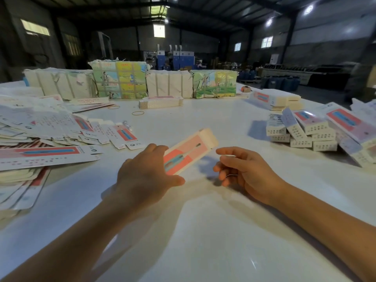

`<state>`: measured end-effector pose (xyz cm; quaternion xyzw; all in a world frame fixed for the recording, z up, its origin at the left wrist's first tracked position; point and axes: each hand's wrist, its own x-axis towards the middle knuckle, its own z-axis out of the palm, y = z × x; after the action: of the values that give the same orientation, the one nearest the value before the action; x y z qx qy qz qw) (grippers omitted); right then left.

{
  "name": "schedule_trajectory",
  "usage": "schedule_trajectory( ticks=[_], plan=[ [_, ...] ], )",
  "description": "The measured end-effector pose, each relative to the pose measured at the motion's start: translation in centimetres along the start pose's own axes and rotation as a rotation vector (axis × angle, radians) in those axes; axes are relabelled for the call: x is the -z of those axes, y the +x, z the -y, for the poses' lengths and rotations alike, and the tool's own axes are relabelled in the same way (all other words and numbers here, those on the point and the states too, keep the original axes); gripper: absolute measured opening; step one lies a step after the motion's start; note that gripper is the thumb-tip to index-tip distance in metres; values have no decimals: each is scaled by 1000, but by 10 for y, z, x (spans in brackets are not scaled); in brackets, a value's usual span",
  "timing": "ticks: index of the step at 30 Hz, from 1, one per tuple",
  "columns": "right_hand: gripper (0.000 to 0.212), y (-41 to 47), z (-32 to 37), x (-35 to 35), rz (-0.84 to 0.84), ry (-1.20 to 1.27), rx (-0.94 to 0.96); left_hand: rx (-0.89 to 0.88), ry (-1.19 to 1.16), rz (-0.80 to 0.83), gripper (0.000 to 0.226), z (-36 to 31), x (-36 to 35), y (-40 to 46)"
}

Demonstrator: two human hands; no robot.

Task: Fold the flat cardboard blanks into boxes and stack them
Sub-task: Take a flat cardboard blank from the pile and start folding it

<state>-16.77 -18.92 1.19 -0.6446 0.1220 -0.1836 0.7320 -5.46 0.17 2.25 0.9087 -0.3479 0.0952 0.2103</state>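
Observation:
My left hand (145, 171) grips the near end of a long pink-and-white carton (188, 151), held just above the white table (203, 231) with its far end flap standing open. My right hand (242, 169) hovers just right of the carton, fingers loosely curled, not touching it and holding nothing. A wide spread of flat printed blanks (46, 127) lies at the left. A heap of folded boxes (313, 131) is stacked at the right.
Wrapped bundles of blanks (120, 80) line the table's far edge, with a small banded stack (160, 101) in front of them. Rubber bands (138, 113) lie loose on the table. Another pile of flat blanks (274, 99) sits at the far right.

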Motion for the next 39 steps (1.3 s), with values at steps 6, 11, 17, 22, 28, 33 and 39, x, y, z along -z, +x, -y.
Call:
schedule_trajectory(
  ticks=[6, 11, 17, 22, 28, 33, 39],
  plan=[
    [16, -3, -1, -2, -225, -228, 302, 23, -121, 16, 43, 3, 3, 1],
    [30, -8, -6, -11, -168, -415, 413, 2, -126, 67, 41, -6, -1, -3],
    [19, -8, -5, -10, -209, -350, 396, -35, -130, 116, 41, -8, -4, -5],
    [31, -6, -7, -7, -211, -266, 332, -97, -66, 86, 48, -11, -6, -9],
    [28, -3, -9, -6, -174, -399, 269, -183, 54, 52, 55, -14, -9, -14],
    [25, -1, -10, -5, -185, -496, 344, -190, 68, 37, 55, -15, -10, -13],
    [17, -2, -12, -5, -183, -660, 334, -266, 139, -13, 57, -20, -10, -18]
  ],
)
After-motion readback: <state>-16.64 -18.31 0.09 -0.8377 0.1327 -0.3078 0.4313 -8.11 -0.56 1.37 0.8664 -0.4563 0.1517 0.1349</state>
